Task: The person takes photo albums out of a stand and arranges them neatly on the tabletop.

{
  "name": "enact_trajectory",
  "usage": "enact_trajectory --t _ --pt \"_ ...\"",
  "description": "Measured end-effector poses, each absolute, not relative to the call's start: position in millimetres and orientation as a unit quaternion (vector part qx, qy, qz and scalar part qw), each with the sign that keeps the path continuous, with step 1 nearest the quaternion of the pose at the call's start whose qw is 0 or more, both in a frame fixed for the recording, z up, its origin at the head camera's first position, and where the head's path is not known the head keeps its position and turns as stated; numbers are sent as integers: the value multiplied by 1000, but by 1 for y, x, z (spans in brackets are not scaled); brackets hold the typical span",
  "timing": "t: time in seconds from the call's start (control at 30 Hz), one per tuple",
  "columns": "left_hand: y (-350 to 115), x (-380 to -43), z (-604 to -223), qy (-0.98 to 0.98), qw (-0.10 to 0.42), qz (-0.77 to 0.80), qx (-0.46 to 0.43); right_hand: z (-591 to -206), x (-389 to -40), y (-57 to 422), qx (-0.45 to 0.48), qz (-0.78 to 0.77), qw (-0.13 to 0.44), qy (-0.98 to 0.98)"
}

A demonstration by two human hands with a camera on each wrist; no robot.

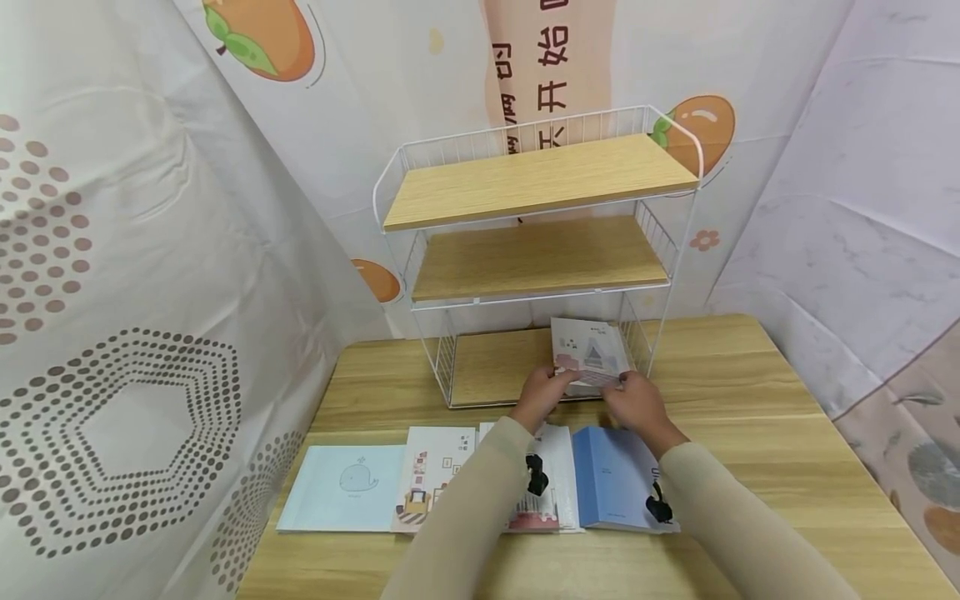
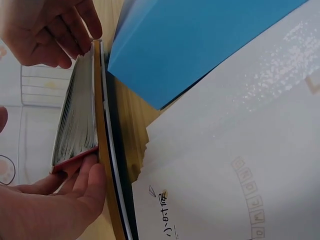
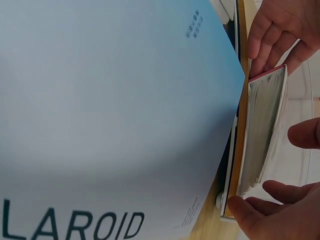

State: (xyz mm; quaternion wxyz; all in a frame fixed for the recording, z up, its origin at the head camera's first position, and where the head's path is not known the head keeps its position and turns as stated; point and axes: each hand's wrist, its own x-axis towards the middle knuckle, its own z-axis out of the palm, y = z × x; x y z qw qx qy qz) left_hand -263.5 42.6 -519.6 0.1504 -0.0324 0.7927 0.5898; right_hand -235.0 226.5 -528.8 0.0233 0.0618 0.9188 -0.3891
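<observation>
A thick white book (image 1: 591,346) with a pink and grey picture lies flat at the right of the bottom shelf (image 1: 491,367). Its page edges and a reddish spine face the wrist cameras. My left hand (image 1: 542,396) is at the book's left side; in the left wrist view its fingers (image 2: 92,182) touch the reddish spine, the thumb held off. Across from it, my right hand (image 1: 637,404) has its fingertips (image 3: 240,207) at the book's front right corner, its thumb (image 3: 306,134) raised clear of the cover.
The white wire rack (image 1: 687,233) has a middle shelf (image 1: 540,258) and a top shelf (image 1: 536,179) above my hands. In front lie a pale blue whale book (image 1: 337,492), a white illustrated book (image 1: 435,467), another white book (image 1: 561,467) under my left forearm, and a blue book (image 1: 611,483).
</observation>
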Motion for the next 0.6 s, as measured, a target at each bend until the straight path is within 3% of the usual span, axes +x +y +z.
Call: enact_trajectory --t 0.33,0.6 --pt "36 -261 -517 797 147 586 -20 -525 -230 228 95 -398 32 912" --pt "26 -262 -519 801 152 575 -71 -536 -231 234 114 -416 24 902"
